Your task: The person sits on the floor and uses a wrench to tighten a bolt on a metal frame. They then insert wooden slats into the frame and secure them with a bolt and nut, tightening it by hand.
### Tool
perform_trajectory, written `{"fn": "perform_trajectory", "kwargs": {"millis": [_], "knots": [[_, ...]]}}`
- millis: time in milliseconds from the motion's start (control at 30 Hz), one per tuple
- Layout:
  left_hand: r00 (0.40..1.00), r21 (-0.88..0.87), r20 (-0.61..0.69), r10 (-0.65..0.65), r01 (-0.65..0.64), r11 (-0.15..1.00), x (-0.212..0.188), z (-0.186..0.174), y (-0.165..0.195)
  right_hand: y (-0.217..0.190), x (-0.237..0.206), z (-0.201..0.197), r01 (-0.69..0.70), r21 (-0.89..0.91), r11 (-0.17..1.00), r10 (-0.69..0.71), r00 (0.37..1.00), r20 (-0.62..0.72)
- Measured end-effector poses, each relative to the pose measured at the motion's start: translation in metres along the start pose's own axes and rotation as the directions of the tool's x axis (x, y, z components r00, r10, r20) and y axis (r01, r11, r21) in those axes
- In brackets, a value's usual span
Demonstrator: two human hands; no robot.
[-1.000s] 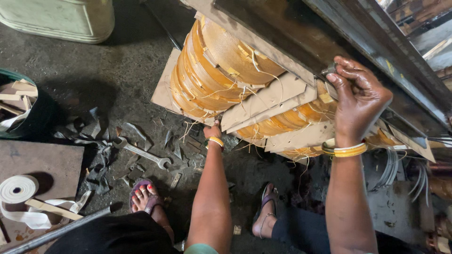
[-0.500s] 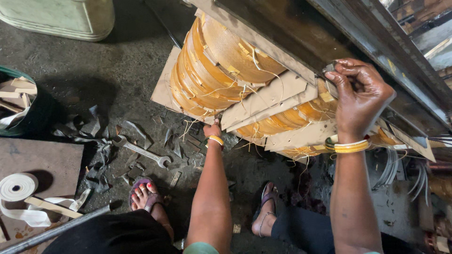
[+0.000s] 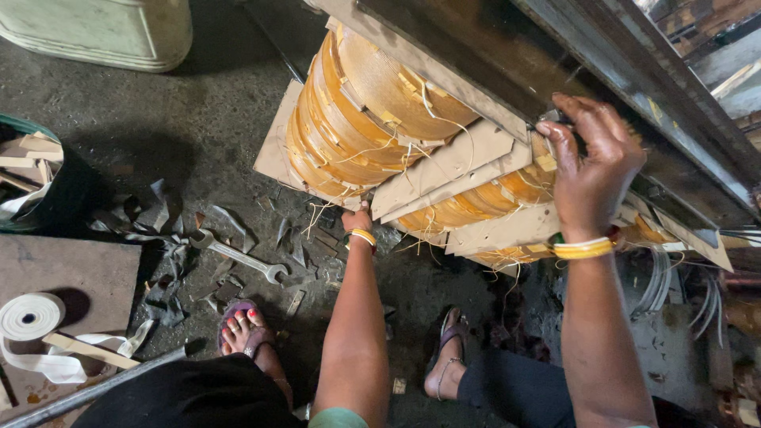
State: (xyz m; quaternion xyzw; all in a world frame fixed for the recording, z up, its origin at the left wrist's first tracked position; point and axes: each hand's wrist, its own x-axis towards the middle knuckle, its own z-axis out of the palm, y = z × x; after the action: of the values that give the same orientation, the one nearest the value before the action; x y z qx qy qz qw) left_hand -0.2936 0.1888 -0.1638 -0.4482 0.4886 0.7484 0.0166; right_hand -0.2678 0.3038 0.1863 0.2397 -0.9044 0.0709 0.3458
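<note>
A large yellow-orange wound coil with tan pressboard strips and loose threads sits under a dark steel frame. My left hand reaches under the coil's lower edge; its fingers are hidden behind the pressboard. My right hand is up at the coil's top right, where it meets the steel frame, fingers bent and pinching something small and dark there. Yellow bangles are on both wrists.
A spanner lies on the dark floor among scraps. A roll of white tape rests on a brown board at the left. A green bin with wood pieces and a pale container stand farther off. My sandalled feet are below.
My right hand has shifted a little, with its fingers working at the frame edge. My left hand stays under the coil.
</note>
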Motion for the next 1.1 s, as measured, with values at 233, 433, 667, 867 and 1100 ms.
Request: {"fn": "perform_trajectory", "kwargs": {"millis": [233,433,667,867,1100], "knots": [[1.000,-0.033,-0.017,-0.009,0.009,0.999,-0.001,0.003,0.000,0.011,0.003,-0.015,0.030,0.016,0.999,-0.032,0.982,0.184],[0.999,-0.038,-0.038,0.040,-0.041,0.998,0.000,0.004,-0.002,0.011,0.015,-0.007,0.224,-0.366,0.903,-0.150,0.964,0.219],[0.999,-0.059,0.019,0.048,-0.047,0.997,-0.003,0.001,0.000,0.005,0.021,-0.008,-0.033,-0.363,0.931,0.122,0.967,0.225],[0.999,0.011,-0.033,0.019,-0.019,1.000,0.000,0.002,-0.003,0.013,0.010,-0.017,0.162,-0.114,0.980,-0.124,0.950,0.288],[1.000,-0.079,0.007,0.025,-0.025,0.997,-0.001,0.003,-0.003,0.012,0.024,-0.006,-0.090,-0.535,0.840,0.314,0.885,0.344]]}}
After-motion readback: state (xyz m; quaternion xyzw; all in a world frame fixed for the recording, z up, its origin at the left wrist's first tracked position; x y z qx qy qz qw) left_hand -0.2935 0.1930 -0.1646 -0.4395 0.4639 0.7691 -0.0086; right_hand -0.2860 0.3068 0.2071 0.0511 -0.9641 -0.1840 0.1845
